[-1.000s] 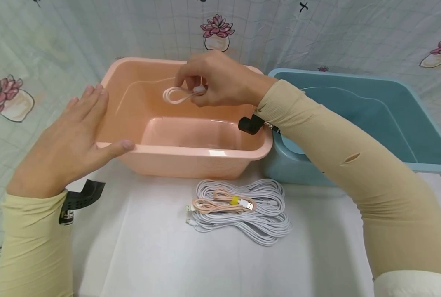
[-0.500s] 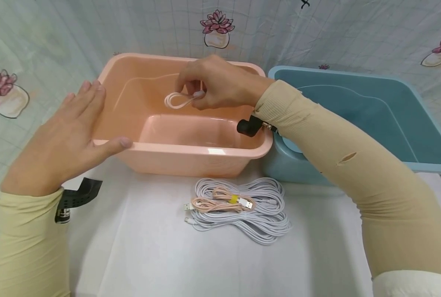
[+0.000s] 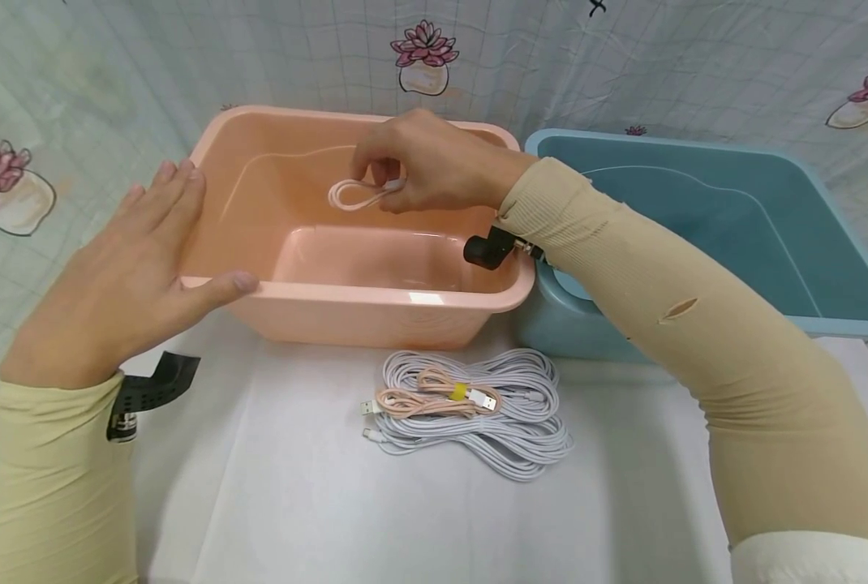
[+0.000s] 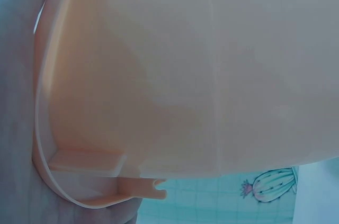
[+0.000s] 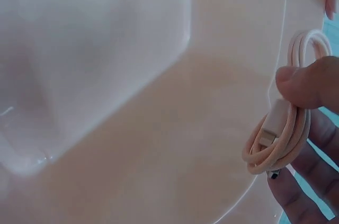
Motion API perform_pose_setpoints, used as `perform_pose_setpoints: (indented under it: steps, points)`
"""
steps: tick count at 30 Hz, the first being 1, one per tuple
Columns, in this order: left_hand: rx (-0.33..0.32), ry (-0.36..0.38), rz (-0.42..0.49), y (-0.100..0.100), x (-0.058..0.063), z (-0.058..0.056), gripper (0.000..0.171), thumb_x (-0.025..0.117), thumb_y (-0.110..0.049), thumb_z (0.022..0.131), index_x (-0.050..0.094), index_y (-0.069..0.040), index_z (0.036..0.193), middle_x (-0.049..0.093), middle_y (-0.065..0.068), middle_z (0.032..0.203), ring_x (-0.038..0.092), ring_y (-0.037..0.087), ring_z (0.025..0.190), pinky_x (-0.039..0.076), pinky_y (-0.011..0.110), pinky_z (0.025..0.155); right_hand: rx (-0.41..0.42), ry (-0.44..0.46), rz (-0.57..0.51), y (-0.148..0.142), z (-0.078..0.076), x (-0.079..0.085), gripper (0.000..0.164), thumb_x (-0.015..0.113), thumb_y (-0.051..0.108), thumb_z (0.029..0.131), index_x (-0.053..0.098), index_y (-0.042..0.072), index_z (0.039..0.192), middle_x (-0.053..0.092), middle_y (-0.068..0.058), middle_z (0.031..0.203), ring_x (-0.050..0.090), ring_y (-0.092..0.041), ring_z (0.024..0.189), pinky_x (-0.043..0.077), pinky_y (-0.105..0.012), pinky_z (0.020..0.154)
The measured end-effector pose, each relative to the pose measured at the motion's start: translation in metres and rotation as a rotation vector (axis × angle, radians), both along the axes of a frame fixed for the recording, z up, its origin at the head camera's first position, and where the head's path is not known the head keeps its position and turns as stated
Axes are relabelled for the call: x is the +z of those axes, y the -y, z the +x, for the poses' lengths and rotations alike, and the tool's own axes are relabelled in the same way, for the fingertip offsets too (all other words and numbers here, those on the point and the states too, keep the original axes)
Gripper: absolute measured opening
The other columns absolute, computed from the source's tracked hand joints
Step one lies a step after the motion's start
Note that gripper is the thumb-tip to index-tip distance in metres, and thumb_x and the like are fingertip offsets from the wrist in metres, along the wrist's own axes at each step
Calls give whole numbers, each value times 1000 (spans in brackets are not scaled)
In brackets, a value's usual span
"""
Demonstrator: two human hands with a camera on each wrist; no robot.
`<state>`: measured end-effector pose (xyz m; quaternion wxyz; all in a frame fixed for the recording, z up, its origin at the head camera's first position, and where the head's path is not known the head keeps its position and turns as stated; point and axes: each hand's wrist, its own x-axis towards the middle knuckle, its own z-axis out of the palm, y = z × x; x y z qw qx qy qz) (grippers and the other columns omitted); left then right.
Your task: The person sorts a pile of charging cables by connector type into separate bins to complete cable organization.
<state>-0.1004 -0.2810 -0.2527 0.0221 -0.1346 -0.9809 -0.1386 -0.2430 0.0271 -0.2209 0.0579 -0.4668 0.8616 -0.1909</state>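
A small coiled pink charging cable is pinched by my right hand above the inside of the pink basin. The right wrist view shows the thumb pressing the coiled cable against the fingers, with a pale plug tucked in the loops. My left hand lies with straight fingers over the basin's left rim, thumb along the front edge. In the left wrist view the basin's outer wall fills most of the picture.
In front of the basin, a bundle of white cable lies on the white cloth, with a coiled pink USB cable with a yellow tie on top. A blue basin stands to the right. A patterned curtain hangs behind.
The head view has shifted a little. My right hand keeps its pinch on the cable over the pink basin, and my left hand stays on the rim.
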Motion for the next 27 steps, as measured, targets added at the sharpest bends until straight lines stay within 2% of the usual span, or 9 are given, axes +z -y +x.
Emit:
perform_pose_setpoints:
  steps: [7,19,27]
  points:
    - [4,2,-9,0,1,1,105,58,-63,96,3,-7,166,0,8,176,-3,29,165,-3,42,136,-17,-37,17,-1,-1,2,34,77,16,90,72,8,122,68,-10,108,58,-21,101,50,-32,90]
    - [6,3,-16,-1,3,2,106,57,-64,96,3,-7,166,-1,8,176,-4,29,165,-4,42,136,1,-61,10,0,2,5,33,75,16,91,72,8,123,70,-10,108,60,-21,101,51,-32,91]
    - [-5,4,-5,-1,2,4,104,57,-63,97,2,-7,166,-2,8,175,-5,29,165,-4,43,136,0,-88,21,1,8,14,33,72,18,93,71,8,125,70,-11,108,63,-22,99,52,-33,92]
